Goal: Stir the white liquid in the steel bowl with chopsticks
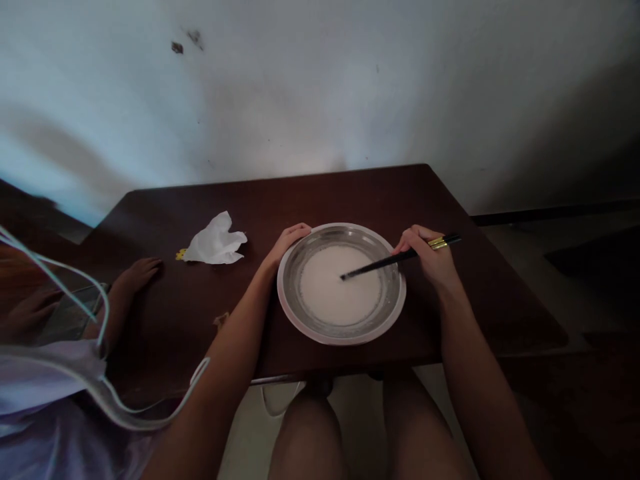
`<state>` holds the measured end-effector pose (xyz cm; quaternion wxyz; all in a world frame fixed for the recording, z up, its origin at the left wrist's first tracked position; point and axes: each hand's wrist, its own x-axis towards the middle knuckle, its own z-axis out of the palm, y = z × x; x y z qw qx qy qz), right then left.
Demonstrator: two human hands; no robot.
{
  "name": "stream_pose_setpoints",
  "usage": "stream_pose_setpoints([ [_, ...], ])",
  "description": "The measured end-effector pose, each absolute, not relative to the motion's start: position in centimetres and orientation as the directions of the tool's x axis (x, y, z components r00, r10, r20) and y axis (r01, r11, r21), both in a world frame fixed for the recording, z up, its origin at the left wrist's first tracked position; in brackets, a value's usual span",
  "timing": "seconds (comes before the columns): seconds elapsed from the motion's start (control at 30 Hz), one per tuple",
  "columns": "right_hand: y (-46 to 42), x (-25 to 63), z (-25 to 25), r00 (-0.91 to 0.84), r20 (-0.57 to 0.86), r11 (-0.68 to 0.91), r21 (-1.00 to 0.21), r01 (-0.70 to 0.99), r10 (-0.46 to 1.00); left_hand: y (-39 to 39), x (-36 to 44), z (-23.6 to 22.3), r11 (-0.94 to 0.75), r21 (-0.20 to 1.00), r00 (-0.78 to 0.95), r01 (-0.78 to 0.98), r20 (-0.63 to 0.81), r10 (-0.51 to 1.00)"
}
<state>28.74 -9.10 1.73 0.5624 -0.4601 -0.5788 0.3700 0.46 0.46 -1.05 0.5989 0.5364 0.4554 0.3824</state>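
A round metal bowl [345, 338] stands on the dark table in front of me, with a smooth white liquid [333, 293] in its lower part. My left hand [288, 243] is closed on the bowl's far left rim, its thumb side partly hidden. In my right hand [424, 252], at the right rim, is a pair of black chopsticks [367, 268] with gold bands near the top. They slant down to the left, and their tips meet the liquid near the bowl's middle. The two sticks lie close together.
A crumpled white tissue or bag [214, 241] with a yellow bit at its end lies left on the table [350, 190]. Another person's hand [137, 273] rests at the left edge. Pale cables [107, 307] loop in front. A wall [310, 87] stands behind.
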Motion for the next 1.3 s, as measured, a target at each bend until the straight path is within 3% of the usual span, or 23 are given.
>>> stream_pose_setpoints([
  [0.13,-9.16,28.68,1.75,-0.046,0.283,0.287,-0.948,0.136,0.958,0.55,0.49,-1.10,0.145,0.989,0.283,0.024,-0.146,0.948],
  [0.27,-9.16,28.70,1.77,0.066,0.324,0.313,-0.940,0.133,0.944,0.60,0.50,-1.10,0.144,0.989,0.284,0.026,-0.145,0.948],
  [0.4,-9.17,28.71,1.73,-0.048,0.275,0.279,-0.953,0.118,0.960,0.57,0.46,-1.13,0.148,0.989,0.290,0.016,-0.146,0.946],
  [0.53,-9.13,28.75,1.69,0.055,0.316,0.307,-0.942,0.132,0.947,0.40,0.53,-0.94,0.147,0.989,0.297,0.024,-0.147,0.944],
  [0.67,-9.16,28.72,1.75,-0.042,0.284,0.288,-0.949,0.132,0.958,0.24,0.62,-0.71,0.133,0.990,0.280,0.039,-0.139,0.950],
  [0.8,-9.09,28.73,1.74,0.060,0.323,0.311,-0.938,0.155,0.944,0.27,0.60,-0.68,0.109,0.992,0.289,0.069,-0.125,0.949],
  [0.93,-9.06,28.72,1.73,-0.029,0.290,0.291,-0.946,0.142,0.957,0.28,0.57,-0.69,0.123,0.991,0.283,0.052,-0.133,0.950],
  [1.07,-9.11,28.69,1.79,0.057,0.316,0.303,-0.938,0.169,0.947,0.22,0.59,-0.70,0.144,0.989,0.277,0.033,-0.147,0.950],
  [1.2,-9.13,28.66,1.74,-0.029,0.288,0.289,-0.947,0.140,0.957,0.34,0.51,-0.89,0.140,0.990,0.288,0.023,-0.140,0.947],
  [1.3,-9.07,28.66,1.66,0.019,0.321,0.313,-0.933,0.176,0.947,0.45,0.46,-1.01,0.133,0.991,0.295,0.033,-0.137,0.946],
])
